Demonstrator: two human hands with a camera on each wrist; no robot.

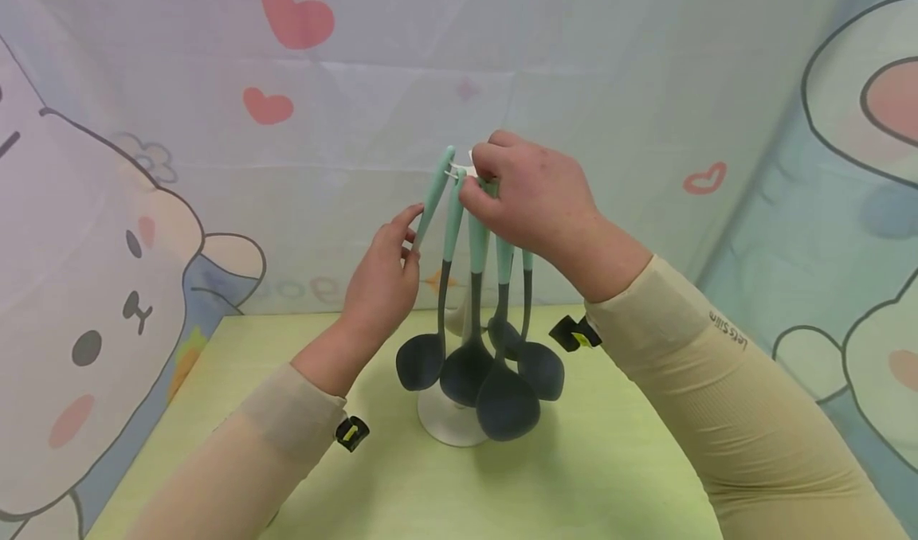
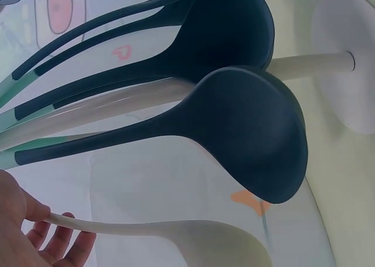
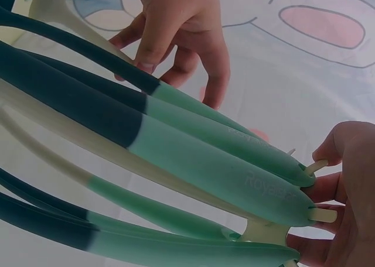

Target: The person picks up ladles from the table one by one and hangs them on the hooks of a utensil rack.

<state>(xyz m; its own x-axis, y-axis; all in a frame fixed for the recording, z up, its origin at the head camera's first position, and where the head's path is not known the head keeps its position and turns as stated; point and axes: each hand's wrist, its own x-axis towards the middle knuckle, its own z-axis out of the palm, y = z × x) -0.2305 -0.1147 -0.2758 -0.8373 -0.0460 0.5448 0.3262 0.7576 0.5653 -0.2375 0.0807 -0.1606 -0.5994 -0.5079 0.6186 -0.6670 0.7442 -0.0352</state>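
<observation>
In the head view, my left hand (image 1: 383, 277) is at the left of the utensil stand. It pinches a kitchen utensil with a green handle (image 1: 435, 189). The left wrist view shows the fingers on this utensil's slim cream neck (image 2: 129, 227); its wide cream head is cut off, so the exact kind is unclear. Whether its handle end sits on a hook is hard to tell. My right hand (image 1: 538, 193) grips the top of the stand (image 3: 266, 229), its fingers curled behind the hooks (image 3: 322, 215). Most of the stand's top is hidden by that hand.
Several dark-headed utensils with green handles, among them a ladle (image 1: 508, 403), hang round the stand. Its round white base (image 1: 448, 424) rests on a yellow-green table (image 1: 610, 468). Behind is a printed cloth (image 1: 373, 118) with hearts and cartoon animals.
</observation>
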